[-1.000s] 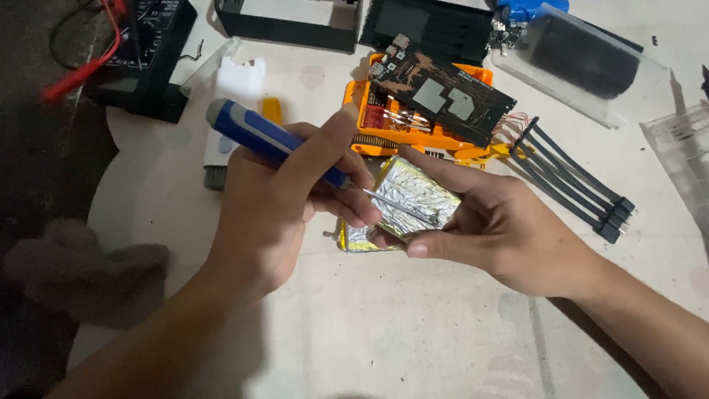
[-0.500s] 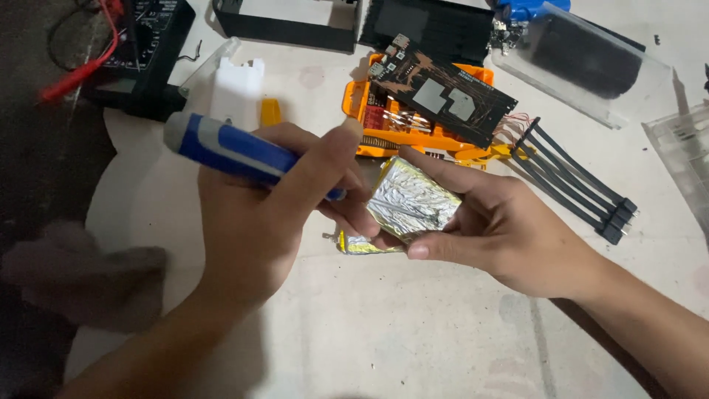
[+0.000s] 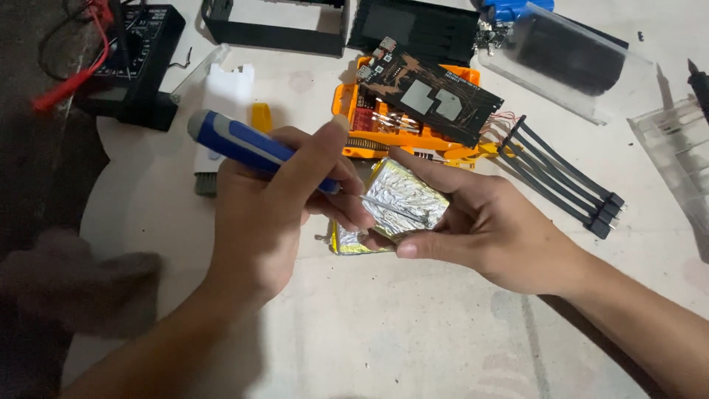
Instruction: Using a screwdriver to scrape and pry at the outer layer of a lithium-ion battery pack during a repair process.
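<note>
**Foil pouch cell under the screwdriver tip**

Foil pouch cell (image 3: 405,198) sits at frame centre, pinched at its edges by the right hand (image 3: 487,229), above a white table (image 3: 413,332). Likely light, soft-skinned, easily dented or punctured; edge grip looks safest, keeping pressure off the crinkled face. Left hand (image 3: 266,222) is closed round a blue-handled screwdriver (image 3: 251,148), its thin shaft lying across the foil. Orange frame with circuit board (image 3: 421,111) lies just behind; black cable bundle (image 3: 561,177) to the right.

Against half a second ago: handle sits lower and steeper, and the tip reaches further across the pouch. Pouch itself is barely shifted.
</note>
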